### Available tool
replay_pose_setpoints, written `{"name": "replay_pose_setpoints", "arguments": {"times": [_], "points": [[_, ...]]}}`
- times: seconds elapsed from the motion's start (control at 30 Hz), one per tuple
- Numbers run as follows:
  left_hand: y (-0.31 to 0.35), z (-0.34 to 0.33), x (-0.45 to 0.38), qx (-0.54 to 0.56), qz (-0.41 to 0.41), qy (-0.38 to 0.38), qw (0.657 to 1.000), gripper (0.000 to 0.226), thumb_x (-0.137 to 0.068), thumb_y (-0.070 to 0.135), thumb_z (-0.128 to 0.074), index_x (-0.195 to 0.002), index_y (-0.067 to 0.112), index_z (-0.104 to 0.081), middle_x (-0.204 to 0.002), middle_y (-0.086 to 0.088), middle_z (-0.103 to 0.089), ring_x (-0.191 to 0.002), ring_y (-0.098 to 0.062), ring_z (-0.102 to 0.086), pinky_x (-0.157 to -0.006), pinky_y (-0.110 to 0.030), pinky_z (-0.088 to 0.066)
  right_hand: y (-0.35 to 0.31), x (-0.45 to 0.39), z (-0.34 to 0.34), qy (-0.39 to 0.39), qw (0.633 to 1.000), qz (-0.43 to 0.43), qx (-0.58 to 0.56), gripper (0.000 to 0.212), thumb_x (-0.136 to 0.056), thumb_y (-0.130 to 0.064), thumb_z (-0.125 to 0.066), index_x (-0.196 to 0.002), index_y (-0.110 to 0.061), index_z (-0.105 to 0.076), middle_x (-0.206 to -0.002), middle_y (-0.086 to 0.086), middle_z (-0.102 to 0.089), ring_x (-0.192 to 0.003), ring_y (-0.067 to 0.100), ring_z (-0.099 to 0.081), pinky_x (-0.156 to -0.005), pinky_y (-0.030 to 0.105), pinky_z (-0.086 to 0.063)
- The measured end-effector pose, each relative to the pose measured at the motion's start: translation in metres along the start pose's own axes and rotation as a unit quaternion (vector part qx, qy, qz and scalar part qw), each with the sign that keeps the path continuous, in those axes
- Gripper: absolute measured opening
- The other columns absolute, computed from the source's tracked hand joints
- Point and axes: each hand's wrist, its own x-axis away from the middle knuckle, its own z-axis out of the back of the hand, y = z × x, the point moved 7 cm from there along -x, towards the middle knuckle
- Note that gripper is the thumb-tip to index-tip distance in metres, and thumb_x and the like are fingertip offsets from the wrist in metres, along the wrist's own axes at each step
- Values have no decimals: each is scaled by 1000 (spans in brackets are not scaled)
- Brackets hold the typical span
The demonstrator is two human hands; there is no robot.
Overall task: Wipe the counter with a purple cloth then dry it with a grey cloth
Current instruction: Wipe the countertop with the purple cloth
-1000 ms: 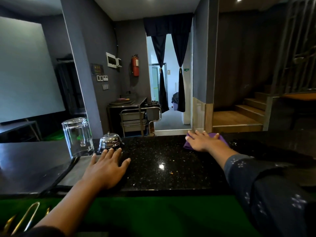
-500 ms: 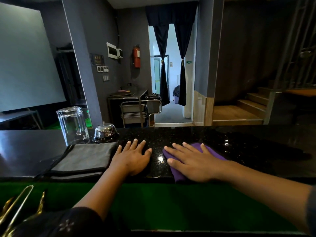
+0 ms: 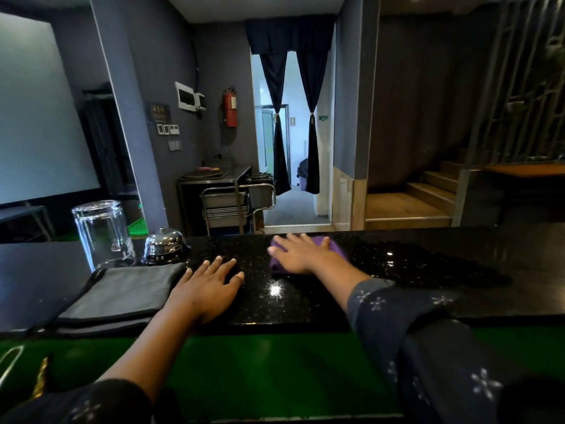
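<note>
A black speckled counter (image 3: 305,304) runs across in front of me. My right hand (image 3: 301,254) lies flat with straight fingers on a purple cloth (image 3: 334,246) near the counter's far edge, and most of the cloth is hidden under it. My left hand (image 3: 208,289) rests flat on the bare counter near the front edge, fingers spread. Just left of that hand lies a folded grey cloth (image 3: 122,293). To the right of the purple cloth the counter surface (image 3: 412,264) looks wet and shiny.
An upturned clear glass jar (image 3: 102,234) and a chrome desk bell (image 3: 163,244) stand behind the grey cloth. A green lower ledge (image 3: 260,362) lies below the counter's front edge, with metal tongs (image 3: 12,362) at its far left.
My right hand has pushed the purple cloth from the front edge back toward the far edge. My left hand has stayed flat beside the grey cloth.
</note>
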Motion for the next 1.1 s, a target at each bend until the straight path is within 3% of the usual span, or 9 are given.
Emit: {"name": "replay_pose_setpoints", "arguments": {"times": [0.2, 0.5, 0.73, 0.87, 1.1], "points": [[1, 1, -1, 9, 2, -3, 1000, 58, -96, 56, -16, -151, 36, -8, -160, 5, -1, -147, -15, 0, -118, -42, 2, 103, 17, 17, 2, 992, -122, -5, 63, -96, -63, -10, -153, -37, -3, -163, 0, 4, -149, 29, 4, -111, 68, 6], [6, 1, -3, -1, 21, -4, 1000, 59, -98, 53, -18, -151, 30, -9, -160, 1, -3, -147, -19, -1, -119, -43, 3, 80, 118, -4, -20, 999, 26, 17, 59, -94, -63, -7, -150, -45, 1, -161, -14, 7, -149, 13, 8, -115, 58, 10], [90, -3, -14, 76, -28, 22, 996, 69, -93, 62, -24, -150, 25, -16, -159, -5, -12, -147, -23, -8, -117, -47, -2, 79, 59, 4, -7, 999, -44, 0, 64, -95, -65, -7, -153, -39, -3, -163, -4, 4, -149, 25, 7, -111, 64, 10], [100, -16, -23, 22, -7, 9, 1000, 70, -91, 67, -15, -150, 31, -10, -160, 0, -3, -147, -21, 0, -117, -46, 2, 75, 51, 2, 23, 995, -95, 0, 70, -91, -69, -2, -154, -36, -6, -163, 3, 5, -148, 32, 10, -107, 68, 13], [99, -19, -24, 4, 2, 9, 1000, 70, -90, 68, -14, -150, 33, -6, -160, 3, 0, -147, -19, 1, -117, -44, 3, 119, 100, -3, -33, 999, 7, 7, 61, -89, -73, -5, -147, -54, 1, -161, -16, 9, -148, 23, 13, -111, 62, 17]]}}
